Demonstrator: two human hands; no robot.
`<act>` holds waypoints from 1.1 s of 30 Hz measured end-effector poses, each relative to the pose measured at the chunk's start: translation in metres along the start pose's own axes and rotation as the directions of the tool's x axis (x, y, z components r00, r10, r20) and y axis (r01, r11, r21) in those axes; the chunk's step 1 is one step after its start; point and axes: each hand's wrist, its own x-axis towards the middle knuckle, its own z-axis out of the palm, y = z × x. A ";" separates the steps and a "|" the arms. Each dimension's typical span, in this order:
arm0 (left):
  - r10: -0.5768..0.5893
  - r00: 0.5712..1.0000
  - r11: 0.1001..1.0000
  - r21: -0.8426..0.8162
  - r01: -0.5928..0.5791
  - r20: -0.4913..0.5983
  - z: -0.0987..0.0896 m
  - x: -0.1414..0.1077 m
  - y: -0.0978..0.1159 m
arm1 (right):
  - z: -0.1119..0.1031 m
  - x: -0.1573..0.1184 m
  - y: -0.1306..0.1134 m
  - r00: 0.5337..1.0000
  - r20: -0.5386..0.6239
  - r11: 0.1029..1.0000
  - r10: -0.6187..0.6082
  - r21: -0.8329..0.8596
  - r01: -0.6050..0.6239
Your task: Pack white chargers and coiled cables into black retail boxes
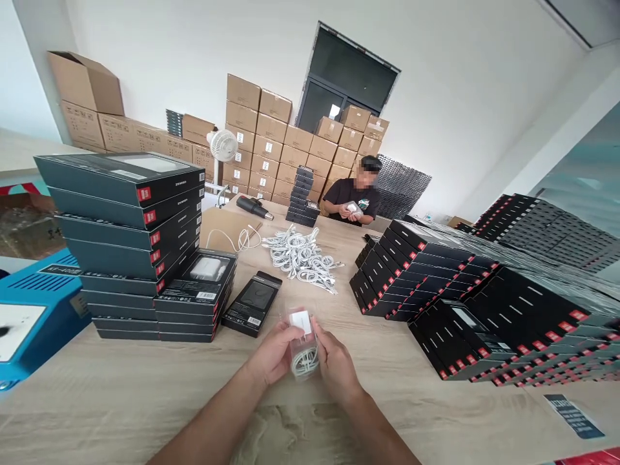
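Observation:
Between my two hands is a clear plastic tray (294, 349) holding a white charger (301, 322) at its top and a coiled white cable (305, 363) below. My left hand (275, 349) grips the left side, its thumb lying over the charger's lower edge. On the right edge, my right hand (336, 365) has its fingers closed against the plastic. Just beyond my left hand lies a black product box (253, 302), its end flap up. A loose pile of coiled white cables (303, 255) sits past the tray.
Stacked dark boxes (130, 226) stand at the left beside a blue machine (39, 316). Rows of black boxes (523, 303) fill the right side. Across the table a co-worker (356, 197) holds a white item. A heat gun (254, 206) and a fan (223, 145) are farther back.

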 end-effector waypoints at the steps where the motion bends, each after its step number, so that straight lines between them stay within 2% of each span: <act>1: 0.008 1.000 1.000 0.000 -0.008 0.010 0.000 0.001 -0.002 | 0.003 0.000 0.002 1.000 -0.014 1.000 0.010 0.011 -0.010; 5: 0.043 0.999 0.999 -0.007 -0.043 -0.006 -0.003 0.006 -0.003 | 0.011 0.005 0.003 0.998 -0.037 0.995 0.055 0.091 -0.051; 8: 0.011 1.000 1.000 -0.001 -0.011 -0.016 -0.005 0.006 0.003 | 0.007 0.008 -0.003 0.995 -0.022 0.959 0.093 0.270 -0.084; 10: -0.049 0.998 0.999 0.007 0.048 0.026 -0.006 0.003 0.009 | -0.001 0.006 -0.008 0.988 -0.009 0.882 0.157 0.452 -0.136; 13: -0.108 0.982 0.994 0.029 0.105 0.152 -0.005 -0.002 0.015 | -0.014 0.001 -0.010 0.943 0.064 0.653 0.327 0.706 -0.274; 16: -0.146 0.960 0.989 0.056 0.136 0.238 -0.003 -0.004 0.016 | -0.023 0.001 -0.009 0.899 0.143 0.454 0.415 0.823 -0.341; 20: -0.197 0.946 0.969 0.197 0.147 0.259 -0.003 -0.007 0.012 | -0.027 0.017 -0.011 0.886 0.206 0.335 0.415 0.871 -0.360; 23: -0.175 0.955 0.898 0.436 0.055 0.240 -0.003 -0.008 0.014 | -0.034 0.028 -0.013 0.881 0.286 0.330 0.377 0.847 -0.416; 25: -0.013 0.989 0.758 0.647 -0.085 0.145 -0.004 -0.004 0.025 | -0.041 0.029 -0.010 0.865 0.321 0.328 0.386 0.828 -0.454; 26: 0.127 0.988 0.627 0.765 -0.149 0.089 -0.004 0.000 0.034 | -0.044 0.027 -0.007 0.851 0.324 0.308 0.413 0.830 -0.465; 27: 0.276 0.960 0.432 0.886 -0.169 0.048 -0.003 0.005 0.044 | -0.047 0.023 -0.003 0.835 0.311 0.275 0.454 0.843 -0.463; 28: 0.398 0.917 0.210 0.969 -0.129 0.036 -0.003 0.012 0.056 | -0.050 0.019 0.001 0.816 0.284 0.231 0.503 0.865 -0.445; 29: 0.480 0.876 -0.022 0.999 -0.035 0.041 -0.003 0.019 0.068 | -0.052 0.014 0.006 0.793 0.255 0.182 0.554 0.892 -0.414; 30: 0.496 0.867 -0.239 0.966 0.097 0.036 -0.004 0.027 0.079 | -0.054 0.008 0.011 0.766 0.226 0.132 0.602 0.918 -0.375; 31: 0.502 0.865 -0.319 0.931 0.179 0.006 -0.004 0.034 0.090 | -0.055 0.003 0.015 0.738 0.201 0.083 0.644 0.941 -0.329; 33: 0.476 0.876 -0.390 0.876 0.285 -0.073 -0.005 0.046 0.104 | -0.057 -0.006 0.021 0.694 0.167 0.002 0.700 0.972 -0.236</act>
